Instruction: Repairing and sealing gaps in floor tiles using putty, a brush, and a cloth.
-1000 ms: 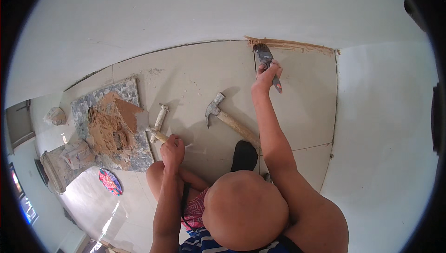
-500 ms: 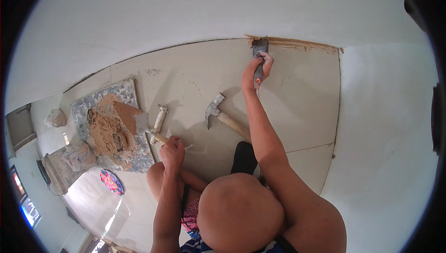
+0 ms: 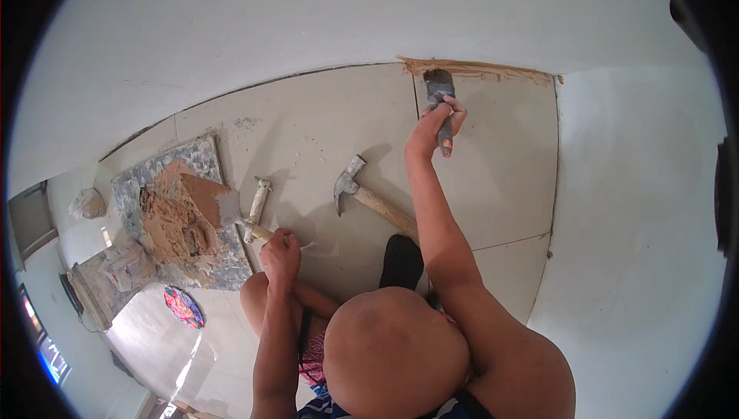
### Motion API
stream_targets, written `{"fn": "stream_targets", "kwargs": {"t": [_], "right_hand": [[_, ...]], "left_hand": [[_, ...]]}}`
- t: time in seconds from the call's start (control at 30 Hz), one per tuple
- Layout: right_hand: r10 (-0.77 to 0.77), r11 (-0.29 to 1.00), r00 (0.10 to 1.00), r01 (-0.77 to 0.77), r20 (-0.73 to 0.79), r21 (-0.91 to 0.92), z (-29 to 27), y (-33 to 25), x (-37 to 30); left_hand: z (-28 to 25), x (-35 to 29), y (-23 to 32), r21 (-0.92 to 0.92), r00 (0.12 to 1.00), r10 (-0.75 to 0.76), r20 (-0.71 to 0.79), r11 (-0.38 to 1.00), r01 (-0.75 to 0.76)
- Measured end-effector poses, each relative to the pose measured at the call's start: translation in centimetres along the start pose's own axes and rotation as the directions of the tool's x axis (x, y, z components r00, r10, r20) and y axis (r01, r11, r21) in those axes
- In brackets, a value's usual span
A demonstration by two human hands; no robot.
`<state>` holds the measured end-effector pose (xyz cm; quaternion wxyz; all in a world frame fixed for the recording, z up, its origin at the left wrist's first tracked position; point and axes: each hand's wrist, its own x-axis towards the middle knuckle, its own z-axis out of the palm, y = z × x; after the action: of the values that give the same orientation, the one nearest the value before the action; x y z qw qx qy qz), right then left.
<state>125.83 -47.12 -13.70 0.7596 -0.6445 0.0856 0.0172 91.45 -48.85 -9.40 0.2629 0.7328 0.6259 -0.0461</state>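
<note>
Grasping a dark brush [image 3: 441, 88] in the right hand [image 3: 433, 128], pointing its bristles away from the body at a brown strip [image 3: 493, 71] along the foot of the wall [image 3: 346, 11] just beyond that hand; not being able to tell whether touching it. Clenching the left hand [image 3: 282, 256] around the handle of a trowel [image 3: 229, 208], resting its blade over brown paste [image 3: 163, 226] on a mottled board [image 3: 204, 151] left of that hand. Seeing a pale-handled tool [image 3: 259, 199] lying just beyond the left hand, and a hammer [image 3: 385, 209] lying between the hands.
</note>
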Motion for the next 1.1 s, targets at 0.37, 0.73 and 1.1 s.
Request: {"fn": "stream_targets", "kwargs": {"t": [0.37,0.73,1.1], "right_hand": [[0.087,0.986,0.995,-0.079,-0.055,0.144,1.3,2.1,3.6],[0.144,0.990,0.989,-0.144,-0.015,0.011,-4.3,-1.4,15.4],[0.050,0.993,0.986,-0.032,-0.159,0.114,-6.1,-2.9,15.6]], "left_hand": [[0.1,-0.3,-0.7,-0.033,1.000,-0.008,0.005,0.999,0.008],[0.1,-0.1,-0.4,-0.052,0.999,-0.029,0.026,0.998,0.030],[0.1,0.0,-0.8,-0.047,1.000,-0.017,0.005,0.999,0.017]]}}
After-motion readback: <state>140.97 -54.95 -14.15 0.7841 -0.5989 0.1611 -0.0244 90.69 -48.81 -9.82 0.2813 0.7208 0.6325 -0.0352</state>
